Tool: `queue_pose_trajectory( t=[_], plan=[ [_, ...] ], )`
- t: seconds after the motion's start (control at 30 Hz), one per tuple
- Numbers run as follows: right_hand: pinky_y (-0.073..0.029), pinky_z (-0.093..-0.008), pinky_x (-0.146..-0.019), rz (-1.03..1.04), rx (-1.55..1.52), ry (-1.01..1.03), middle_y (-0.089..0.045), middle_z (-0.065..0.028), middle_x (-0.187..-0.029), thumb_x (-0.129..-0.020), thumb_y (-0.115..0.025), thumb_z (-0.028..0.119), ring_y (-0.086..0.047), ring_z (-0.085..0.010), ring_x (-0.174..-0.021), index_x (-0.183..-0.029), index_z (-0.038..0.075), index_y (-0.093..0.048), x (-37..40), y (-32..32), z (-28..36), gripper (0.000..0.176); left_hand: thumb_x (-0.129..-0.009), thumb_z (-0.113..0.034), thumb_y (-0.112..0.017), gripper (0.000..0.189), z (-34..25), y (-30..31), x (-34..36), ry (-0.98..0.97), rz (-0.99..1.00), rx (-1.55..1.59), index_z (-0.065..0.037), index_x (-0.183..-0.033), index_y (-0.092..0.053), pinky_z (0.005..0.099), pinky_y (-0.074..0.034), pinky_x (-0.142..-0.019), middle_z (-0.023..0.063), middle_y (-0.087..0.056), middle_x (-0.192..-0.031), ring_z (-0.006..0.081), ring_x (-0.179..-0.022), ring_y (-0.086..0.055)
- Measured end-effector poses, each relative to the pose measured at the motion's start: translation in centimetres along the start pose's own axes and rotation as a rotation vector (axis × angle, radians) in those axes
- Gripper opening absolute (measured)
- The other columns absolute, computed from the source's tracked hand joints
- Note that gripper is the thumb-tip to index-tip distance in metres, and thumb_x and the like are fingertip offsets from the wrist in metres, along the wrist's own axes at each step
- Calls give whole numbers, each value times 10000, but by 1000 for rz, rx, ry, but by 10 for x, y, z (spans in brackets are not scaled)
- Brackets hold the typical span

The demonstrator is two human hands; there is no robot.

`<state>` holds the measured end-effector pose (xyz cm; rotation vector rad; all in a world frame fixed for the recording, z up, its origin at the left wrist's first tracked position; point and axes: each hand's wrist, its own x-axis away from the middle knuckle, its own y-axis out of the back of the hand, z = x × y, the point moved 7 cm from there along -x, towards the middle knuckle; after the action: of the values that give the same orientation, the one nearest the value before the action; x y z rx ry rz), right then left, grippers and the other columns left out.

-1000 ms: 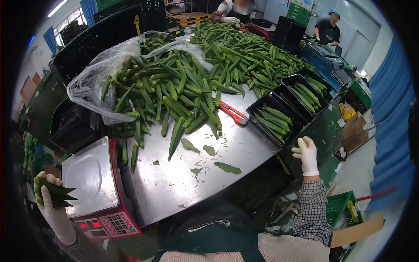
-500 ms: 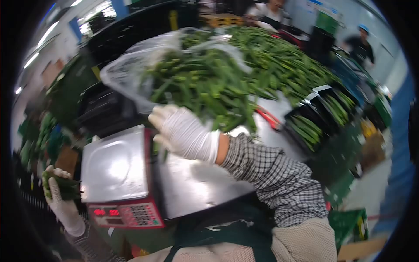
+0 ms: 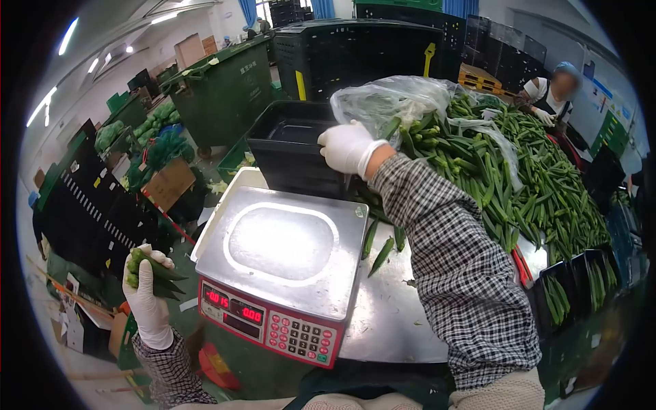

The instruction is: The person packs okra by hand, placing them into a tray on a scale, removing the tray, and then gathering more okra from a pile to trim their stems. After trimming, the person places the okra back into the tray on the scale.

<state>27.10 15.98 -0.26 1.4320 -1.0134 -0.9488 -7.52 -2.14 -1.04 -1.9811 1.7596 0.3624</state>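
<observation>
My left hand (image 3: 145,294), in a white glove, is closed around several green okra pods (image 3: 156,273), left of the scale. A red-framed digital scale (image 3: 280,246) has a bare metal plate and lit red digits. Above its back right corner, my right hand (image 3: 350,148), also gloved, is at the right rim of a stack of black trays (image 3: 290,154); its fingers are bent, and what they grip is hidden. A large pile of okra (image 3: 506,178) lies on the metal table (image 3: 383,321) to the right, partly under clear plastic (image 3: 396,96).
Filled black trays (image 3: 555,301) and a red-handled tool (image 3: 522,268) lie at the right. A co-worker (image 3: 552,96) stands behind the pile. Green bins (image 3: 229,92) and a large black crate (image 3: 355,58) stand behind. A cardboard box (image 3: 169,183) is at the left.
The view has swung left, so the scale and pile appear further right. My right hand is now at the black trays instead of over the table beside the pile. My left hand still holds okra.
</observation>
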Motion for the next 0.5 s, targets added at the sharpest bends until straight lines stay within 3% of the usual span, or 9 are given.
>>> queue_pose_trajectory(
  t=[0.1, 0.2, 0.27, 0.33, 0.4, 0.47, 0.5],
  plan=[
    [-390, -423, -920, -49, -172, -66, -638, -116, -1019, -741, -599, 258, -582, -297, -1005, -1052, 73, -624, -7, 16, -7, 362, -916, -120, -518, 222, 2, 1, 0, 3, 6, 4, 11, -1096, -514, 312, -466, -777, 93, -580, -906, 186, -816, -556],
    [-361, -431, -938, -101, -140, -96, -641, -122, -1008, -742, -603, 279, -580, -294, -1011, -1043, 79, -629, -1, 30, -5, 362, -914, -123, -522, 226, 0, 0, 2, 1, 7, 14, 12, -1096, -514, 314, -464, -782, 93, -581, -908, 186, -821, -556],
    [-257, -467, -991, -421, -336, -34, -648, -131, -933, -775, -593, 299, -596, -293, -935, -963, 73, -638, 5, 47, -17, 298, -915, -121, -516, 235, -7, -1, 5, -31, 11, -22, 14, -1107, -506, 313, -463, -783, 94, -577, -912, 185, -828, -556],
    [-241, -512, -996, -635, -511, 11, -663, -96, -898, -780, -588, 350, -595, -274, -939, -978, 117, -648, 31, 80, -18, 312, -916, -117, -510, 238, -20, -7, 10, -80, 13, -60, 15, -1113, -501, 311, -461, -783, 94, -574, -916, 185, -831, -556],
    [-184, -502, -1040, -955, -396, 210, -614, -58, -669, -805, -578, 262, -590, -262, -743, -810, 97, -650, 80, 95, 10, 180, -924, -121, -491, 256, -41, -18, 16, -212, 3, -169, 38, -1125, -482, 307, -455, -793, 104, -563, -926, 181, -837, -552],
    [-163, -533, -1052, -917, -189, 315, -556, -38, -582, -765, -587, 214, -586, -226, -715, -741, 117, -632, 124, 78, 56, 110, -932, -129, -473, 277, -64, -35, 25, -409, -14, -309, 34, -1156, -466, 305, -444, -812, 100, -545, -936, 181, -850, -535],
    [-179, -562, -1044, -800, -137, 350, -569, -50, -603, -729, -583, 195, -587, -234, -735, -708, 113, -618, 139, 54, 77, 92, -935, -159, -474, 307, -70, -46, 30, -463, 9, -256, 52, -1157, -451, 321, -446, -831, 119, -551, -962, 200, -877, -545]
  ],
)
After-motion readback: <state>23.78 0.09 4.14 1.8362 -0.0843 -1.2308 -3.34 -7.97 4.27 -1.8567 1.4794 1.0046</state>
